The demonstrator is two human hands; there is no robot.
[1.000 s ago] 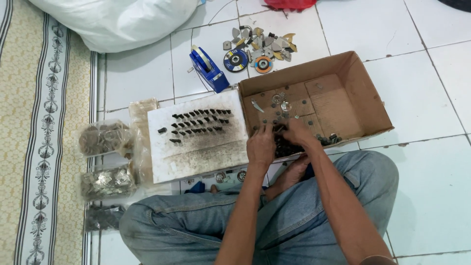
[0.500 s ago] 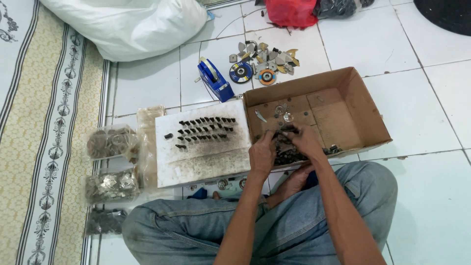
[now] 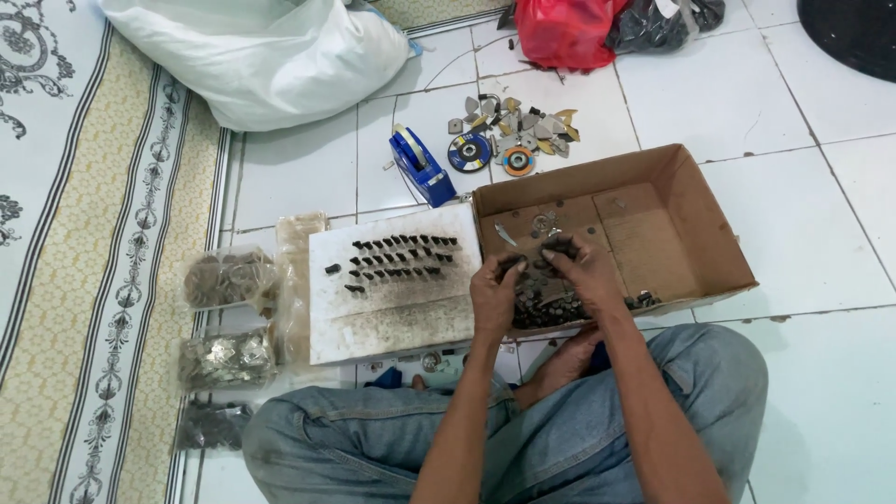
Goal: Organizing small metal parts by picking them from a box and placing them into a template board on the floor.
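sorting small dark metal parts (image 3: 541,297) in the cardboard box (image 3: 719,245)
left hand (image 3: 493,297) and right hand (image 3: 586,276) pinch narrow on parts; best to lift few, keeping them over the box.

My hands (image 3: 541,280) sit in the cardboard box (image 3: 691,224); the board (image 3: 392,308) lies left of it, tape dispenser (image 3: 422,166) behind.

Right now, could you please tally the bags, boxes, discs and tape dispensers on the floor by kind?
Large white sack: 1
Red bag: 1
Dark bag: 1
Clear bags of small parts: 3, the lowest partly hidden
Cardboard box: 1
Abrasive discs: 2
Blue tape dispenser: 1
Total: 10
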